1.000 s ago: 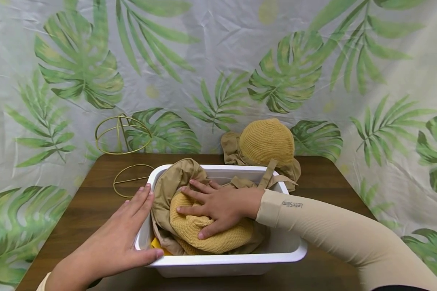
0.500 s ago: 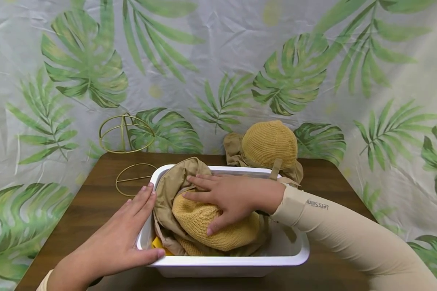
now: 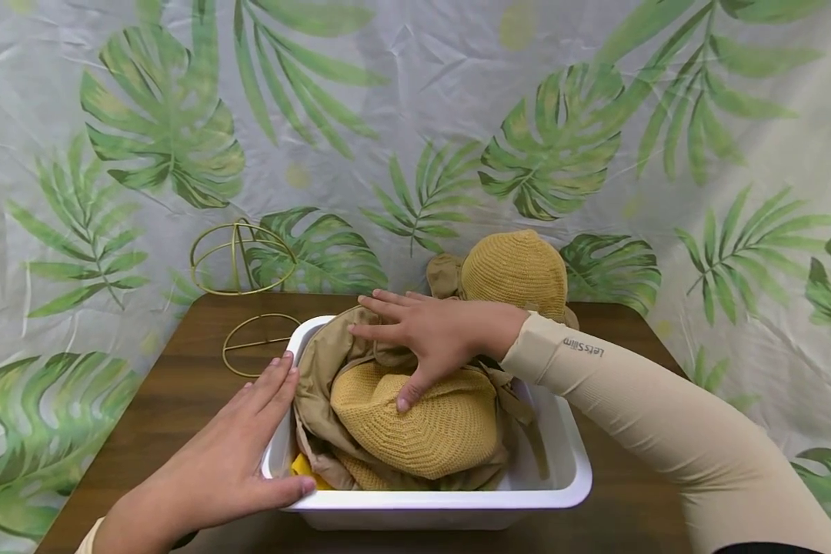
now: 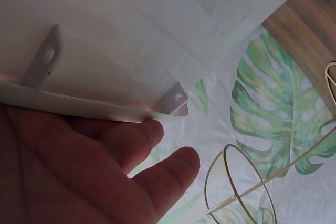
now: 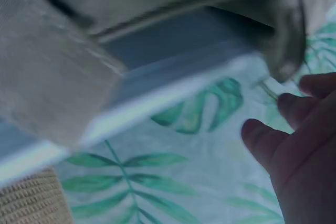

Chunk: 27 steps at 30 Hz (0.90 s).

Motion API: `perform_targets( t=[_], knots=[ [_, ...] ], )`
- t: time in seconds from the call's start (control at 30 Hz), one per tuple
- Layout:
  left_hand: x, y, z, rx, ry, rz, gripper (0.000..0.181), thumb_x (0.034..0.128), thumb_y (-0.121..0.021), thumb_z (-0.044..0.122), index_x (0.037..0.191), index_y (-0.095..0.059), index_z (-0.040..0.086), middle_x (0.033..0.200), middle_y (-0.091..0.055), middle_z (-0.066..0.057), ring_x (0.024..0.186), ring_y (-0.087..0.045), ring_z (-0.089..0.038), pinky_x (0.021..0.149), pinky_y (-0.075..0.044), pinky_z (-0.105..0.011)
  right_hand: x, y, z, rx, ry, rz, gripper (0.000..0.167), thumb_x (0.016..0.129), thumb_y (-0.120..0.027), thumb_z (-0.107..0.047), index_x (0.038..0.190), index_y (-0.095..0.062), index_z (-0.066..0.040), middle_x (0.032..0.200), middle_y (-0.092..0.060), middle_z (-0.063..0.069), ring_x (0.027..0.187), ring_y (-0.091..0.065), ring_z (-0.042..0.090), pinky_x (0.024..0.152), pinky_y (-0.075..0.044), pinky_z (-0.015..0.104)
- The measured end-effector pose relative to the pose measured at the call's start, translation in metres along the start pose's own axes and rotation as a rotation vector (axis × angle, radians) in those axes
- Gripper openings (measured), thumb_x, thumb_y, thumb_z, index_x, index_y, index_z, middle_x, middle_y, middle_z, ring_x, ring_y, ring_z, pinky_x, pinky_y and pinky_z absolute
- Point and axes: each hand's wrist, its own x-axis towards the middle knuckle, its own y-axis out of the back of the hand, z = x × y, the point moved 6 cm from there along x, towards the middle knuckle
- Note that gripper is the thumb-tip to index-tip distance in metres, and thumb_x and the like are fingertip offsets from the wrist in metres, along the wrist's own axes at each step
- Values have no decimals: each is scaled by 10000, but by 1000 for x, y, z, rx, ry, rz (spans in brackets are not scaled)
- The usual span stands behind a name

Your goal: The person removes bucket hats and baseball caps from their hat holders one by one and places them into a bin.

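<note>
A yellow knitted hat (image 3: 415, 431) with a tan cloth brim (image 3: 313, 392) lies in a white plastic tub (image 3: 443, 498). Above its far side my right hand (image 3: 443, 335) is spread, thumb over the knit and fingertips near the brim at the tub's far edge; whether they press on it is hard to tell. My left hand (image 3: 215, 454) rests straight-fingered against the tub's left rim, its thumb along the front corner. In the left wrist view its fingers (image 4: 152, 132) touch the underside of the rim. A tan strap (image 3: 536, 442) hangs inside the tub's right side.
Another yellow knitted hat (image 3: 515, 269) with tan cloth stands behind the tub at the table's back edge. A gold wire stand (image 3: 263, 342) is at the back left. Something bright yellow (image 3: 307, 466) shows in the tub's near left corner. A leaf-print cloth (image 3: 415, 77) hangs behind the brown table (image 3: 173, 385).
My right hand has shifted from the middle of the knit toward the tub's far rim, uncovering more of the hat. The strap now hangs inside the tub. My left hand stays on the rim.
</note>
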Motion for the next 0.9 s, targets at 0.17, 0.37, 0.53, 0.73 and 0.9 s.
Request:
perform_targets(
  t=[0.17,0.37,0.53,0.73,0.9],
  knots=[
    [0,-1,0,2,-4,2,1093,803,-676,672,1523,-300,-59,1629,-179,-167,1484,-195,-319,1069,-327,-579,7,-10,5,-22,14,-1,1142,710,-471,-914,1607,-111,-305,1663,42,63,1507,82,234,1194,-91,469],
    [0,-1,0,0,-7,2,1099,802,-679,667,1532,-281,-51,1632,-169,-164,1488,-185,-313,1068,-326,-578,4,-12,0,-20,22,25,1121,706,-533,-887,1601,-186,-307,1659,-57,91,1511,26,257,1180,-168,462],
    [-1,-1,0,1,-9,8,1094,803,-681,662,1528,-288,-57,1631,-172,-163,1487,-188,-313,1096,-307,-546,-1,-16,-7,-70,43,38,1096,726,-566,-849,1596,-226,-277,1652,-95,114,1512,11,276,1178,-192,447],
    [-1,-2,0,7,-6,9,1106,801,-680,665,1537,-268,-51,1632,-162,-171,1484,-195,-326,1084,-317,-558,-9,-24,-17,-71,67,45,1068,749,-619,-788,1592,-250,-248,1634,-178,127,1510,-64,284,1184,-180,417],
    [0,-3,0,11,-4,8,1110,801,-677,670,1544,-257,-40,1634,-160,-163,1487,-188,-316,1080,-321,-555,-11,-41,-23,-141,65,6,1059,768,-574,-803,1594,-241,-232,1643,-111,150,1506,-65,318,1192,-135,425]
  ],
)
